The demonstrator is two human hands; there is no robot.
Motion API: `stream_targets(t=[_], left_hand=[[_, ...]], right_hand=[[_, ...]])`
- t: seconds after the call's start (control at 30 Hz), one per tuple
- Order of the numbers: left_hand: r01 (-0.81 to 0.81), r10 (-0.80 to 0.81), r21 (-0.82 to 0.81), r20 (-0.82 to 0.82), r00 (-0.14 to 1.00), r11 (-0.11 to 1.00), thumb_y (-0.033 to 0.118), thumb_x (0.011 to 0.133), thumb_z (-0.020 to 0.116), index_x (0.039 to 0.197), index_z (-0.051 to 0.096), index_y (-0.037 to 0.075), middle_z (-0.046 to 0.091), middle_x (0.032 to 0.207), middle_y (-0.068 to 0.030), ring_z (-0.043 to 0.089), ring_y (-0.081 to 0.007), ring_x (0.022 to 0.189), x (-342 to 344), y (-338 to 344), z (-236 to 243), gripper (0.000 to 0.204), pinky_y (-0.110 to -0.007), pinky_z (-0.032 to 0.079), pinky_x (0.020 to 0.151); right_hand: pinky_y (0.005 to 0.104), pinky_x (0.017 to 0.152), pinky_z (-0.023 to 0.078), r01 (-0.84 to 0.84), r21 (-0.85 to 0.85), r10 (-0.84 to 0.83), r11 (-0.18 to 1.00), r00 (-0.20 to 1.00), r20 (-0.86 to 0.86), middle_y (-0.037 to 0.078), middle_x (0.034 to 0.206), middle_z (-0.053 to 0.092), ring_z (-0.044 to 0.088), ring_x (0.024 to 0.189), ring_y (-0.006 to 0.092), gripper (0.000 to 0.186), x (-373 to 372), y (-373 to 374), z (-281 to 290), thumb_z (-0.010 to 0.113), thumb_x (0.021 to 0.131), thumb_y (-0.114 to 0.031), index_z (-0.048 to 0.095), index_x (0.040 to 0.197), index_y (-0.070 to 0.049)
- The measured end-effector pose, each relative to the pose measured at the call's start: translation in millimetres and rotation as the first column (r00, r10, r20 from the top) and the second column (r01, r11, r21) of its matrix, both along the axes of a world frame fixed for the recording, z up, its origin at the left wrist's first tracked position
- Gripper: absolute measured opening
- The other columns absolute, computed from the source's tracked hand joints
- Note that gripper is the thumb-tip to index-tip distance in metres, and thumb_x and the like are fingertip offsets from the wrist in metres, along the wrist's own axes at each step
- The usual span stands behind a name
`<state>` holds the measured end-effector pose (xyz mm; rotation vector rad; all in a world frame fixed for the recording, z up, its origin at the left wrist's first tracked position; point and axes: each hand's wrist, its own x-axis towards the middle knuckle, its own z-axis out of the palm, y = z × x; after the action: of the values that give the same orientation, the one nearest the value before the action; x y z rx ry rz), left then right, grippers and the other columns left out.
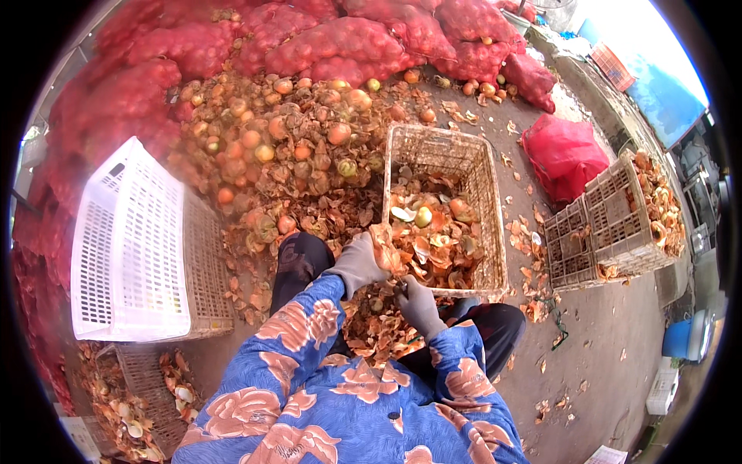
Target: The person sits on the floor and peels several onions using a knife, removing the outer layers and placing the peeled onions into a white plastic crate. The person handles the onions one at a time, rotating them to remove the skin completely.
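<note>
My left hand (pixel 359 265), in a grey glove, is closed around an onion (pixel 386 249) wrapped in loose, papery brown skin, at the near left corner of a dirty cream plastic crate (pixel 498 255). Close beside it, my right hand (pixel 420 306), also gloved in grey, is closed with a small dark thing showing at its fingertips; its kind is hidden. Inside the crate lie onion skins (pixel 440 259), with a pale peeled onion (pixel 423 216) among them. More loose skins (pixel 379 325) are heaped between my legs, under my hands.
A large pile of onions (pixel 263 153) spreads ahead left, backed by red mesh sacks (pixel 340 50). At left stands a white crate (pixel 131 247). Crates of skins (pixel 657 205) stand at right by a red sack (pixel 563 155); another crate (pixel 147 387) is at lower left.
</note>
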<state>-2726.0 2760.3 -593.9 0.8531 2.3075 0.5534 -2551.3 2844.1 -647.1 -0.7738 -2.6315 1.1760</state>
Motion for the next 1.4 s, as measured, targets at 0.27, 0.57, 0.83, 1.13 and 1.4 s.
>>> stream_targets(t=[0.27,0.57,0.83,1.13,1.4], left_hand=[[0.042,-0.041,-0.045,0.027,0.999,0.998,0.034,0.058,0.083,0.113,0.042,-0.004,0.055,0.112,-0.0270,0.059,-0.0388,0.105,-0.7,3.5,12.0,0.079,-0.042,0.050,0.088],[0.060,-0.058,-0.063,0.030,0.998,0.996,0.032,0.057,0.084,0.112,0.042,-0.005,0.053,0.114,-0.0275,0.059,-0.0388,0.104,-2.2,8.9,21.2,0.079,-0.042,0.050,0.087],[0.025,-0.026,-0.042,-0.026,0.999,0.999,0.034,0.055,0.085,0.111,0.043,-0.005,0.052,0.113,-0.0264,0.059,-0.0377,0.102,5.7,14.2,8.5,0.080,-0.042,0.050,0.086],[0.039,-0.044,-0.109,-0.037,0.998,0.993,0.036,0.058,0.083,0.116,0.043,-0.005,0.059,0.110,-0.0238,0.062,-0.0351,0.101,11.9,20.7,22.4,0.082,-0.041,0.051,0.087],[0.108,-0.120,-0.111,-0.111,0.987,0.988,0.038,0.058,0.082,0.116,0.045,-0.009,0.058,0.111,-0.0285,0.061,-0.0371,0.102,5.9,27.1,22.6,0.084,-0.039,0.050,0.088]], right_hand=[[0.0491,0.068,0.047,-0.021,-0.083,0.032,0.996,0.991,0.132,0.026,0.079,0.062,0.060,0.080,0.0459,0.021,-11.3,5.0,10.5,0.059,0.086,-0.016,0.052,0.098,-0.001],[0.0507,0.070,0.047,-0.040,-0.068,0.054,0.997,0.975,0.217,0.027,0.080,0.062,0.060,0.081,0.0458,0.020,-24.6,15.3,9.9,0.057,0.083,-0.013,0.051,0.098,-0.001],[0.0520,0.072,0.049,-0.074,0.031,0.062,0.997,0.958,0.281,0.028,0.079,0.063,0.062,0.080,0.0453,0.020,-37.7,25.2,6.7,0.057,0.082,-0.015,0.052,0.094,0.002],[0.0511,0.075,0.050,-0.046,0.046,0.028,0.998,0.941,0.336,0.029,0.084,0.064,0.063,0.085,0.0444,0.022,-43.5,27.7,17.3,0.057,0.084,-0.017,0.053,0.096,0.002],[0.0516,0.074,0.050,-0.031,0.049,0.015,0.998,0.952,0.305,0.029,0.082,0.064,0.063,0.083,0.0448,0.023,-43.1,27.0,18.6,0.057,0.085,-0.019,0.053,0.095,0.001]])
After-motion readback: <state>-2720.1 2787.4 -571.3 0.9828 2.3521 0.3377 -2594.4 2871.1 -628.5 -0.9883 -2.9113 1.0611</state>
